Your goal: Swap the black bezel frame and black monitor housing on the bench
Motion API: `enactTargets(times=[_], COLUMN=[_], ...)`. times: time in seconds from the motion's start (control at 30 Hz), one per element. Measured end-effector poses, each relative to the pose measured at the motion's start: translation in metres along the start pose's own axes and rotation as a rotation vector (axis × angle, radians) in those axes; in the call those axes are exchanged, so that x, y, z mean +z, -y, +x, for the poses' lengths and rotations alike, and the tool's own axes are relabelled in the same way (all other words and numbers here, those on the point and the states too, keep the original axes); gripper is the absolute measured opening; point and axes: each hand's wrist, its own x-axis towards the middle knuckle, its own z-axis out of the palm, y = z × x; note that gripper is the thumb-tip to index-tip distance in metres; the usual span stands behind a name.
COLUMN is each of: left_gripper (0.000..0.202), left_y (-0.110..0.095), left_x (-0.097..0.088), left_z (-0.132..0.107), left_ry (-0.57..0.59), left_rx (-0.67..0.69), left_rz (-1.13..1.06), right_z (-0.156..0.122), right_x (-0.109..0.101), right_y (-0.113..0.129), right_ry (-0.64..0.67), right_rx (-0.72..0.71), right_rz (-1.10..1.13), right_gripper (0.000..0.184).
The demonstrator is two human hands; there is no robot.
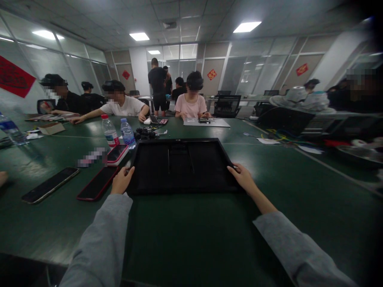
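Observation:
A flat black panel with a raised frame [182,164], like a monitor lying face down, rests on the green table [191,231] in front of me. My left hand [122,181] grips its near left edge, fingers curled on the rim. My right hand [243,177] holds the near right edge the same way. Both arms wear grey sleeves.
Three phones lie left of the panel: a dark one [50,185], a red-cased one [98,182] and another [117,153]. Two water bottles [110,131] stand behind them. Several people sit across the table. Cables and equipment [284,119] crowd the right side.

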Motion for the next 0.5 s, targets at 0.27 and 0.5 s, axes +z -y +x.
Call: enactTargets(times=[0.27, 0.5], left_gripper=[0.046, 0.055], left_y=[0.005, 0.017], left_x=[0.002, 0.009], left_z=[0.002, 0.010], left_ry=[-0.005, 0.001], left_rx=[0.017, 0.054], left_rz=[0.019, 0.037], right_z=[0.002, 0.001], right_x=[0.001, 0.003], right_y=[-0.003, -0.004], right_ry=[-0.016, -0.036], right_rx=[-0.007, -0.041], right_rz=[0.008, 0.066], right_gripper=[0.062, 0.056])
